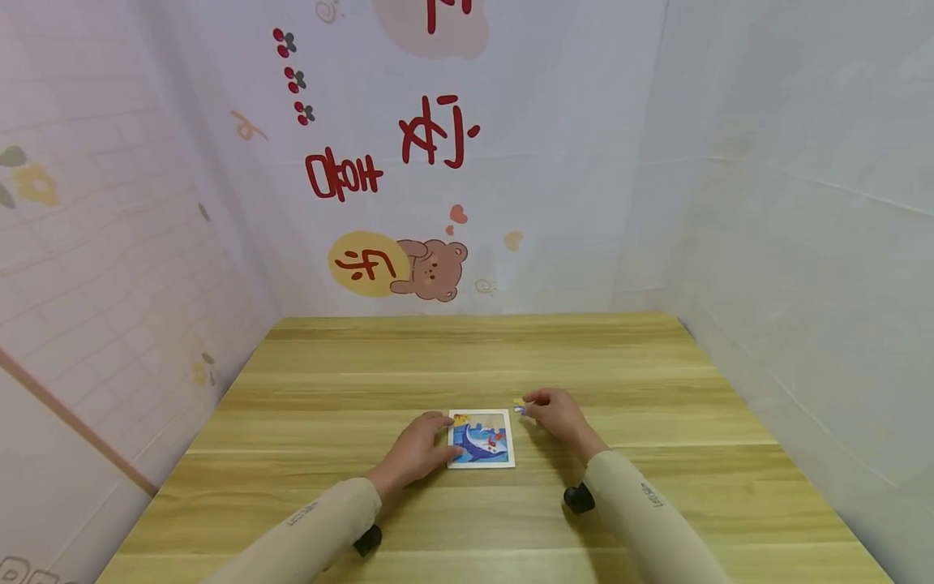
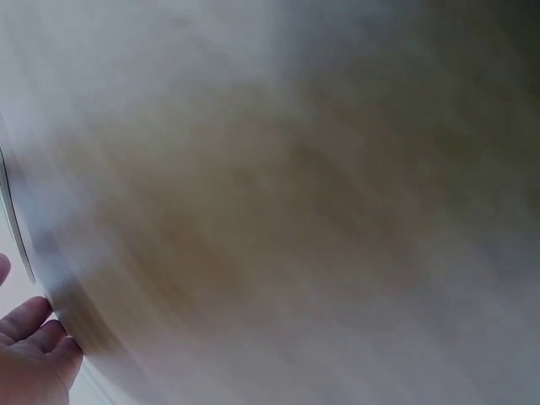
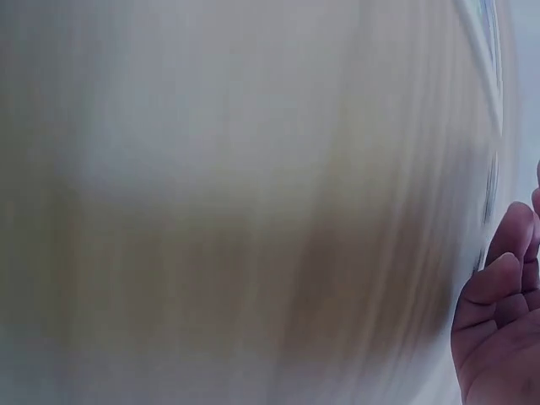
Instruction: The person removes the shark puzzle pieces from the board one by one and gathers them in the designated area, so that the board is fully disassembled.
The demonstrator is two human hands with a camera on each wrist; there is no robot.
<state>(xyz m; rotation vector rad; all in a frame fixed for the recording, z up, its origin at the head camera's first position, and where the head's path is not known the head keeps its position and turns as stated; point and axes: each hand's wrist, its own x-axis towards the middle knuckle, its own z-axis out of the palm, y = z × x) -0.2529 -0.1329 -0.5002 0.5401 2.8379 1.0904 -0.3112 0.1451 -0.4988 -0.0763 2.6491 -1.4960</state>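
In the head view, a square jigsaw puzzle (image 1: 481,464) with a white frame lies flat on the table; its picture shows a blue and white sea animal. My left hand (image 1: 417,448) rests at the left side of the puzzle, with fingertips and thumb on its edge. Just beyond the upper right corner, my right hand (image 1: 558,414) pinches a small yellow and blue puzzle piece (image 1: 519,403) between thumb and fingers. The left wrist view catches only part of the left hand (image 2: 38,350) low at its edge. At the right of the right wrist view, part of the right hand (image 3: 502,312) shows.
The wood-grain table (image 1: 350,357) spreads around the puzzle. A printed cloth wall (image 1: 554,178) with a bear and red characters stands behind it, with pale walls on both sides. Black devices (image 1: 580,498) sit under the beige sleeves.
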